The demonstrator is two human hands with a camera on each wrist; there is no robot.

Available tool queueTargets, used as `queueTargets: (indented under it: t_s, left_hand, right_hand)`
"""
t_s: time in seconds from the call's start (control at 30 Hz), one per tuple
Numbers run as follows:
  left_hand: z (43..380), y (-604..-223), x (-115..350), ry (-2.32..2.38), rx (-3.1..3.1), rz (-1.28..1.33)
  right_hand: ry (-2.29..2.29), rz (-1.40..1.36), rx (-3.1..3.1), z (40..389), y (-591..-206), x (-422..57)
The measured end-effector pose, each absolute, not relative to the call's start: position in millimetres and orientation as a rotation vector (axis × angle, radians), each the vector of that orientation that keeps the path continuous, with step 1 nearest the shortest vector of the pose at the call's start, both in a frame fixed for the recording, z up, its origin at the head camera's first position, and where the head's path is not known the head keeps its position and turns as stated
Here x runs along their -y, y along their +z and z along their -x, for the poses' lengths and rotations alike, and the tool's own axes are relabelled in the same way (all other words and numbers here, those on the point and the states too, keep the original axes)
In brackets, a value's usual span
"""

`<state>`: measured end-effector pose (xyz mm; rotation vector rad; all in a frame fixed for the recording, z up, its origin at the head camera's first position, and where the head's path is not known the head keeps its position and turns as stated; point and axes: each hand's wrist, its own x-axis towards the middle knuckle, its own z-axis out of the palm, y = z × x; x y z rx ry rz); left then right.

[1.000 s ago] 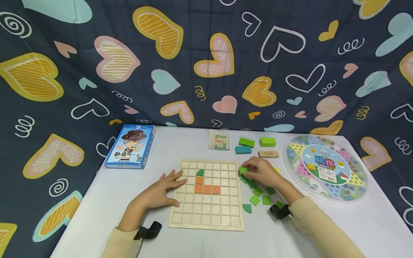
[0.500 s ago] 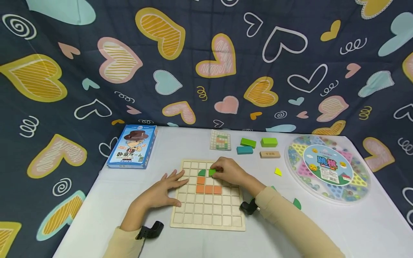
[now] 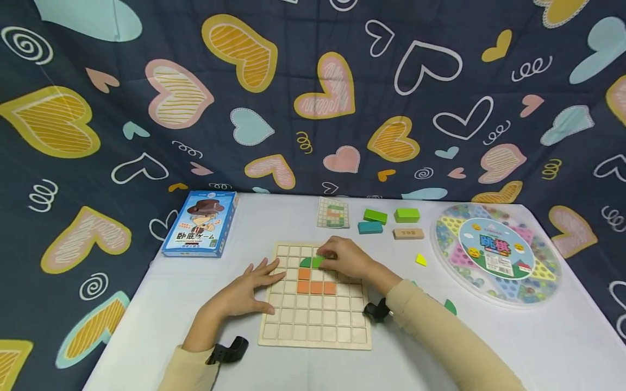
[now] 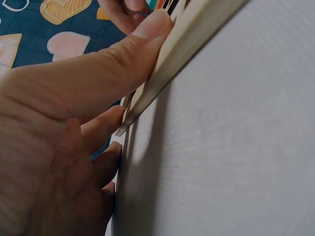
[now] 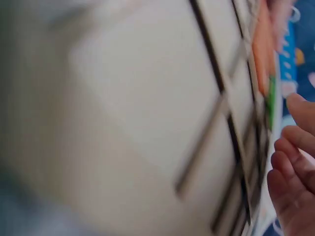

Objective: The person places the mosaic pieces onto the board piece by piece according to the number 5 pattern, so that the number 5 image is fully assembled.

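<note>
A pale wooden grid board (image 3: 315, 331) lies on the white table. My left hand (image 3: 242, 290) rests with spread fingers on its left edge; in the left wrist view the thumb (image 4: 113, 64) presses the board's rim. My right hand (image 3: 344, 258) is over the upper part of the grid, fingertips at a green square tile (image 3: 317, 263), also seen in the right wrist view as a green strip (image 5: 271, 103). The tile is just right of a dark green quarter-round tile (image 3: 305, 263). Several orange square tiles (image 3: 316, 287) form an L below.
A pattern card (image 3: 333, 213) lies behind the board, with green blocks (image 3: 407, 215), a teal block (image 3: 370, 227) and a wooden block (image 3: 408, 233) to its right. A blue game box (image 3: 199, 224) is left; a round marble case (image 3: 496, 255) is right. My right sleeve hides loose tiles.
My right hand has carried the green square tile left from the loose pile onto the grid, then shifted it slightly left beside the quarter-round tile. The left hand has stayed in place.
</note>
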<state>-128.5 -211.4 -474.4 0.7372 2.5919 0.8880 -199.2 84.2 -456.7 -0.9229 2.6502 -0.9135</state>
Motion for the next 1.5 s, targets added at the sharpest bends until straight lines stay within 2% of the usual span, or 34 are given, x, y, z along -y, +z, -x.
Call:
queueTargets:
  t_s: [0.23,0.53,1.13,1.5]
  left_hand:
    - [129,-474,210,0.883,-2.600,-0.724]
    - [128,-474,211,0.883,-2.598,-0.733]
    - [127,-473,210,0.881,-2.598,-0.727]
    - [129,-475,211,0.884,-2.592,-0.741]
  right_hand:
    - [-1.130,0.763,-2.680,199,-449,-137]
    - [-0.964,0.674,-2.726,174,-462,-185]
    - [-0.894,0.522,-2.808,162,-471,-185]
    - [-1.031,0.671,-2.756,166,-459,-170]
